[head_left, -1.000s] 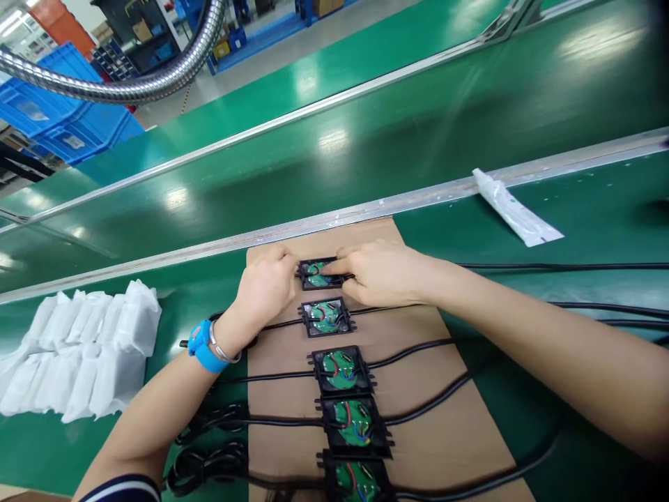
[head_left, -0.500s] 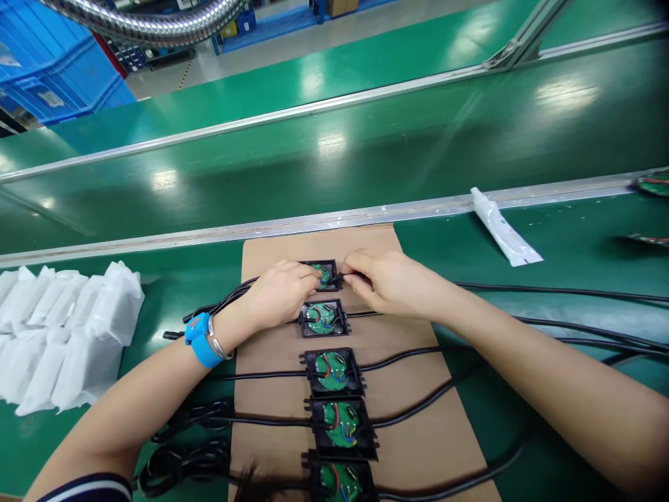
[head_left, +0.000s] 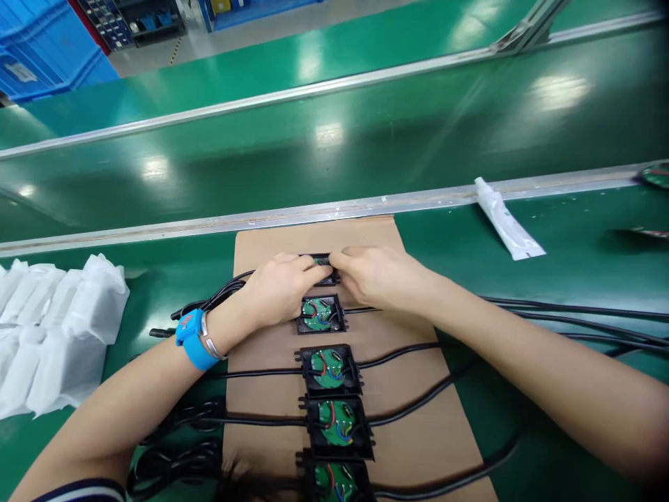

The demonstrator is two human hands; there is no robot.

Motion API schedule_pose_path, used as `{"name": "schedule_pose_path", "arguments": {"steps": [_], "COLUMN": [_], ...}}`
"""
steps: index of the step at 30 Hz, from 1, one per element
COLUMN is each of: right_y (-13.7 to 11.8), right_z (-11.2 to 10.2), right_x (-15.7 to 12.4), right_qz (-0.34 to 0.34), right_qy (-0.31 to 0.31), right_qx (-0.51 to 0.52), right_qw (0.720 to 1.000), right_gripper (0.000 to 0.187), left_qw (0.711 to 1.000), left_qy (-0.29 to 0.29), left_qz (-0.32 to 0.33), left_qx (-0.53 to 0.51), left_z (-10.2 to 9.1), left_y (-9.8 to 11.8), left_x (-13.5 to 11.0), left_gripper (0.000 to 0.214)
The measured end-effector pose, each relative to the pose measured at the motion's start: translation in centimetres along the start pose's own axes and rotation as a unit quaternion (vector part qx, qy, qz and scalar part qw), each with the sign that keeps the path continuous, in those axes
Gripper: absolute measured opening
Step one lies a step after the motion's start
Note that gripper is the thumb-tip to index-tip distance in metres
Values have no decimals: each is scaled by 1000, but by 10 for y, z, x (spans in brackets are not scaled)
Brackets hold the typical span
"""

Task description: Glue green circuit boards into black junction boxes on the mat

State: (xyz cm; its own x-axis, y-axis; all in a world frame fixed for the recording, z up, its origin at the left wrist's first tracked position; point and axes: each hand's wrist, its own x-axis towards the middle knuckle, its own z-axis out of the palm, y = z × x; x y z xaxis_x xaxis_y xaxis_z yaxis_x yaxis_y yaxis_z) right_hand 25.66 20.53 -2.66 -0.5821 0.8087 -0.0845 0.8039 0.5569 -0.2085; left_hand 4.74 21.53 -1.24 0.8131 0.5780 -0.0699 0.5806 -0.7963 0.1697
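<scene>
Green bench (head_left: 444, 233), hands (head_left: 279, 289) (head_left: 376, 277) partly hiding farthest housing (head_left: 329, 279) — grip unclear, nearest housing (head_left: 339, 480) cropped

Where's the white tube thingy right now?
In the head view, the white tube lies on the green bench to the right of the cardboard, its narrow end at the metal rail.

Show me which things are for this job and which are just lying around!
Seemingly in use:
far black case, under the fingers
other open black cases
black cables
cardboard beneath

Seemingly just lying about:
white tube
white wrapped packs
blue crates
</scene>
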Motion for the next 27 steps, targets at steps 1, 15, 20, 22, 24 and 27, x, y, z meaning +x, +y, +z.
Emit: {"name": "schedule_pose_path", "arguments": {"steps": [1,15,20,22,24,27], "right_y": [-4,18,-31,-49,-60,-60], "right_z": [-1,6,9,12,13,10], "right_x": [1,-16,-1,6,10,13], "right_qz": [1,16,-23,-25,-29,-38], "right_qy": [-7,189,163,129,104,91], "right_qx": [-23,141,54,9,-31,-64], "right_qw": [1000,972,985,991,994,993], "right_gripper": [24,31,42,47,53,53], "left_qw": [1000,976,964,962,962,968], "left_qy": [-8,103,67,70,69,78], "left_qz": [-1,-153,-220,-229,-230,-205], "left_qx": [9,-114,-134,-130,-132,-121], "left_z": [0,-12,-8,-5,-2,3], "left_y": [2,-14,-22,-23,-23,-23], "left_x": [2,-31,-28,-23,-20,-20], "left_gripper": [43,35,20,17,16,17]}}
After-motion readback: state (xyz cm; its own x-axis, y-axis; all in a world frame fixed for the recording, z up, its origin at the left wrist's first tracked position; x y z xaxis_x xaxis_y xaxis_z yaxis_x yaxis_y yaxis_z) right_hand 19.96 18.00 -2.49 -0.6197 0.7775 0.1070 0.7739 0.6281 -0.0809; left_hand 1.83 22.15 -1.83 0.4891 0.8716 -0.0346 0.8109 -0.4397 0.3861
